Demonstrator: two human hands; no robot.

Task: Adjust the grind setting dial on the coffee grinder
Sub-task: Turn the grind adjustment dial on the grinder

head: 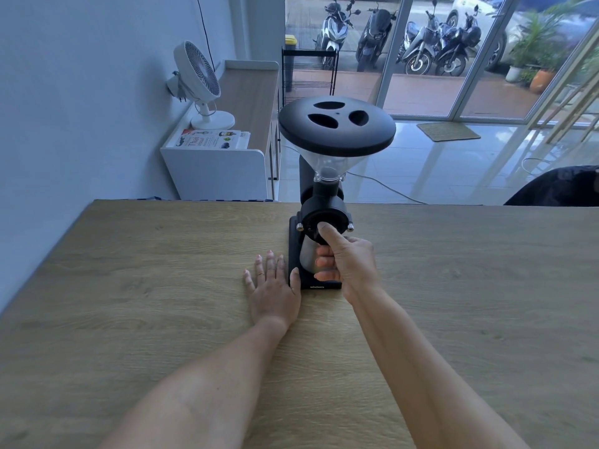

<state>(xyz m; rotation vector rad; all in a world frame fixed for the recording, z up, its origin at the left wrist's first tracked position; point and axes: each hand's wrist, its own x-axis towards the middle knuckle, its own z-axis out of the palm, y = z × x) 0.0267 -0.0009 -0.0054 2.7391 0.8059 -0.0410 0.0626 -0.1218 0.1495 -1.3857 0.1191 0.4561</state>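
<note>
One dial (316, 225) is in play: the round black face on the front of the coffee grinder (325, 202), turned toward you, its axis running level and straight at you. Your right hand (345, 257) is on it, thumb pressed to the dial face, the other fingers curled under and behind; whether that grip is clamped tight cannot be told. Your left hand (275, 288) lies flat and spread on the desk (162, 286), thumb against the grinder's base. The right is nearer; turning falls to it.
</note>
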